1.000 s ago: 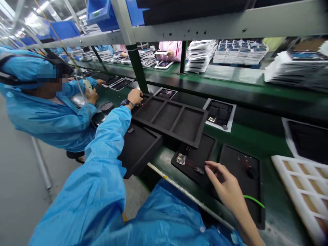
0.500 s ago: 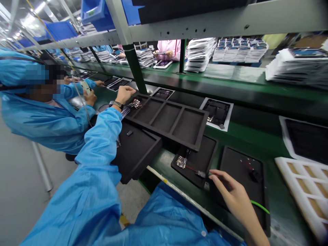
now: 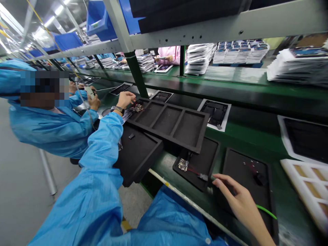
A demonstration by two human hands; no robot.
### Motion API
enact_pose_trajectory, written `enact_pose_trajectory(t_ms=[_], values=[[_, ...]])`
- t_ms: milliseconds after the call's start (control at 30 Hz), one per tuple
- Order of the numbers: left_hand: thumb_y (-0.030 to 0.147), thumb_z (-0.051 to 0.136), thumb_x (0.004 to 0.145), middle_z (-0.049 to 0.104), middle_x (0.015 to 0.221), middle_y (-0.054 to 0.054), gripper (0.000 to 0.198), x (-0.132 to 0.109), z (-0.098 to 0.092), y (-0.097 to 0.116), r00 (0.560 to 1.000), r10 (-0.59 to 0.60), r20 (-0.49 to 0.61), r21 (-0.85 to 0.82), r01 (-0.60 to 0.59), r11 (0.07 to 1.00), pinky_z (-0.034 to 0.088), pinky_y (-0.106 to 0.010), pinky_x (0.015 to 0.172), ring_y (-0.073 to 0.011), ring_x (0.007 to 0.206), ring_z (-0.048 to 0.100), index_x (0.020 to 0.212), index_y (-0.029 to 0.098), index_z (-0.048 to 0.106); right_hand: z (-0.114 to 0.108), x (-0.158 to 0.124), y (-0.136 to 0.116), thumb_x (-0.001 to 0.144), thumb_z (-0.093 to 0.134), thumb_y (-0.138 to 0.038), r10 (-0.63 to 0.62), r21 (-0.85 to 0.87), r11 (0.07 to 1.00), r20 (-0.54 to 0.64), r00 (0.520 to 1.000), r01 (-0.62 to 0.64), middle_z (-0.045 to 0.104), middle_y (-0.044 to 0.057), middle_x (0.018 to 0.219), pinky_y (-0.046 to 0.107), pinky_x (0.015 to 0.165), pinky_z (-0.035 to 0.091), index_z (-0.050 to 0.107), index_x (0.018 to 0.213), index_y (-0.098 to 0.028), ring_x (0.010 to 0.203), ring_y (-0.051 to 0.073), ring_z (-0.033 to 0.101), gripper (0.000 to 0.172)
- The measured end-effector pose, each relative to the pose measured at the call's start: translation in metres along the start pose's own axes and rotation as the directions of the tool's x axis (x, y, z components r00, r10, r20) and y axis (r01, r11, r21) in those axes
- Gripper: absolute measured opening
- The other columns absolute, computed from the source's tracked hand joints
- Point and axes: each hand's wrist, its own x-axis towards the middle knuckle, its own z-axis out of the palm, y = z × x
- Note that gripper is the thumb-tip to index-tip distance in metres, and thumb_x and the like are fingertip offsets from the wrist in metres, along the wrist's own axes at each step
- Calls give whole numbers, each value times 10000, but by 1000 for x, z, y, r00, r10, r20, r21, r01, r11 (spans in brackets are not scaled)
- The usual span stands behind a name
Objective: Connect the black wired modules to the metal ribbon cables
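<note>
My left hand reaches to the far left compartment of a black divided tray, over a heap of small metallic parts with wires. Its thumb and fingertips are pinched together; whatever they hold is too small to make out. My right hand hovers at the right, fingers stretched and slightly bent, nothing visible in them. Just left of its fingertips a small dark grey block on red wires lies at the edge of a shallow black tray. Several small metallic pieces are on that tray.
Another black tray with a dark wired part lies at right, beside a white foam tray. Black panels on white sheets line the green bench. A co-worker in blue sits at left. A shelf beam crosses above.
The view has tilted slightly, so everything sits a little lower. My left hand stays over the parts heap. My right hand's fingertips are slightly farther from the grey block. The co-worker's far hand has drawn back.
</note>
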Motion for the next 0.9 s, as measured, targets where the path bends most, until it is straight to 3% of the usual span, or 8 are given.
enact_pose_trajectory(t_ms=[267, 500, 667, 800, 900], values=[[151, 850, 678, 730, 715, -84, 189, 6, 15, 12, 991, 22, 133, -3, -22, 1000, 459, -259, 580, -165, 642, 639, 741, 148, 672, -3, -1, 3, 894, 704, -721, 10, -12, 1000, -32, 999, -10, 844, 88, 985, 312, 747, 638, 844, 1040, -233, 845, 276, 794, 529], [182, 829, 719, 732, 740, -81, 151, 12, -8, 12, 996, 57, 69, -28, -55, 998, 422, -234, 562, -159, 677, 658, 752, 136, 689, -1, 1, 3, 899, 695, -711, 38, 1, 999, -8, 999, -38, 842, 85, 969, 314, 762, 636, 839, 1060, -230, 843, 271, 793, 528], [229, 804, 779, 728, 775, -69, 182, 7, -28, 7, 998, 28, -56, -95, -33, 995, 508, -240, 625, -183, 753, 715, 844, 154, 651, 0, 5, 7, 902, 691, -687, 52, 2, 999, 16, 999, -52, 847, 82, 996, 314, 795, 635, 834, 1085, -235, 905, 281, 809, 508], [247, 792, 802, 734, 810, -74, 202, 1, -28, 2, 999, 42, 10, -136, -40, 990, 573, -295, 696, -191, 757, 730, 878, 160, 627, 0, 8, 6, 898, 686, -688, 36, -9, 999, 12, 999, -35, 847, 85, 991, 317, 765, 637, 839, 1069, -234, 876, 282, 806, 509], [214, 793, 782, 720, 772, -67, 193, 4, -20, -3, 998, 28, 61, -14, -27, 1000, 572, -300, 679, -195, 729, 719, 836, 165, 615, 1, 9, 5, 891, 696, -689, 25, -22, 999, 4, 1000, -24, 847, 81, 986, 322, 753, 640, 842, 1059, -237, 826, 272, 796, 504]])
